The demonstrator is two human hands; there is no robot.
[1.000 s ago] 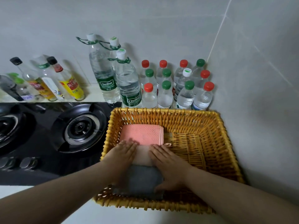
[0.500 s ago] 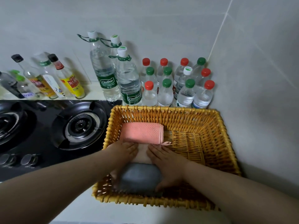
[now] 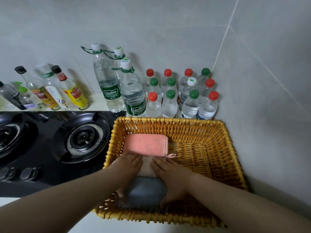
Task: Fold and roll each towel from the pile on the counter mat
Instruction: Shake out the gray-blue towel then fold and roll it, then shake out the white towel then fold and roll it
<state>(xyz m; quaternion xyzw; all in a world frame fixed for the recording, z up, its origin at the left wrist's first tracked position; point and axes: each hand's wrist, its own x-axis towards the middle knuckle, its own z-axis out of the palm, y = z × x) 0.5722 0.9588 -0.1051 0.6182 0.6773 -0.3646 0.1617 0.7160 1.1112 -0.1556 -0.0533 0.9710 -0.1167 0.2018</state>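
A wicker basket [image 3: 227, 149] holds three folded towels in a row along its left side. Farthest from me lies a pink towel [image 3: 145, 145], then a pale beige towel [image 3: 147, 166], and nearest a rounded grey towel [image 3: 146, 191]. My left hand [image 3: 129, 167] and my right hand [image 3: 170, 173] are side by side inside the basket. Their straight fingers press on the beige towel, fingertips at the pink towel's near edge. The heels and thumbs of both hands flank the grey towel. Much of the beige towel is hidden under my fingers.
A black gas hob [image 3: 83, 137] with control knobs [image 3: 27, 173] sits left of the basket. Large water bottles [image 3: 133, 91] and several small bottles [image 3: 190, 105] stand behind it against the tiled wall. Condiment bottles [image 3: 74, 95] line the back left. A wall is close on the right.
The grey towel has bunched from flat into a rounder bundle between my hands. My fingers stay pressed on the beige towel, drawn slightly closer together.
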